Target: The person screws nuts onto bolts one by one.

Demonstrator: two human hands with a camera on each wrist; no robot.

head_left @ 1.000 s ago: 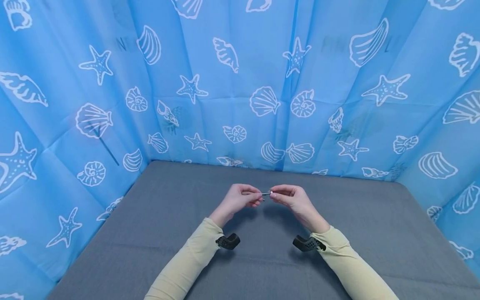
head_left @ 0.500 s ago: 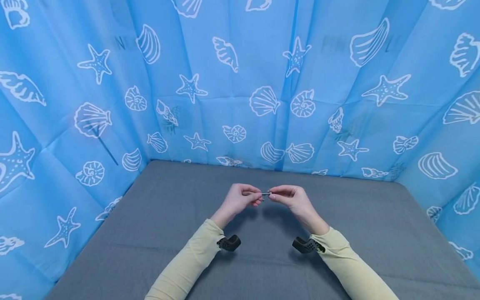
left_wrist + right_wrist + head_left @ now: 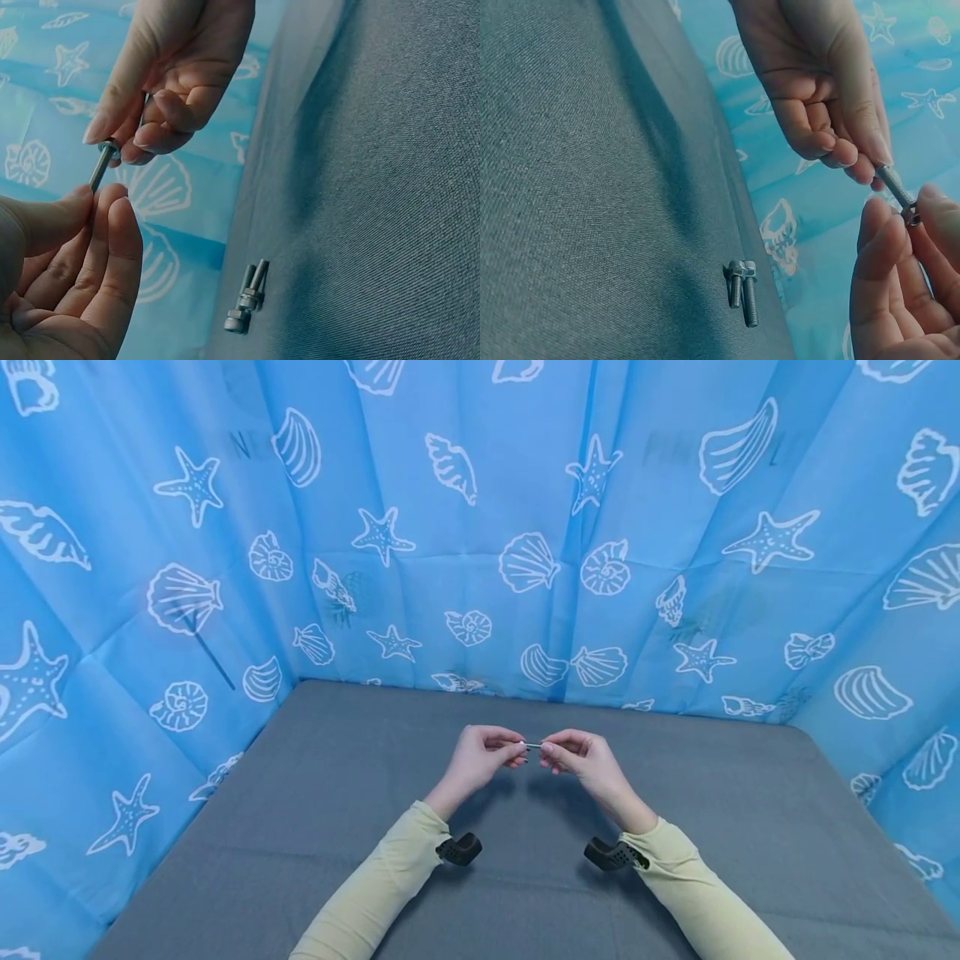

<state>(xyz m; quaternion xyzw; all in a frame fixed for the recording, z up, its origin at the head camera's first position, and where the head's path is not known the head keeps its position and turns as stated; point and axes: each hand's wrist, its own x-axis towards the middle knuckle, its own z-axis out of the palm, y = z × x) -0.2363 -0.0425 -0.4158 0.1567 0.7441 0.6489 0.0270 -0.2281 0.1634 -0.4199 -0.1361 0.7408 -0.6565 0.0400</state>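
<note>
Raised over the table, a metal bolt [image 3: 100, 169] spans the gap between both hands. My left hand [image 3: 486, 755] pinches one end of it between thumb and fingers. At the other end, a ring-shaped metal piece [image 3: 910, 214] sits at the fingertips of my right hand [image 3: 583, 760]; whether it is a nut or the bolt's head I cannot tell. Threads show on the bolt's shank in the right wrist view. A thin dark rod [image 3: 144, 109] is partly visible among the right fingers. Two more bolts [image 3: 742, 292], apparently with nuts near their heads, lie side by side on the table.
The table [image 3: 360, 843] wears a grey cloth. A blue curtain [image 3: 465, 527] with white shells and starfish hangs behind it and along both sides. A black wrist camera mount [image 3: 459, 849] juts inward from the left sleeve, another mount [image 3: 609, 853] from the right.
The right fingers have shifted their grip at the bolt's end, with more fingertips now showing beneath the thumb. The left hand stays almost still, pinching the bolt throughout.
</note>
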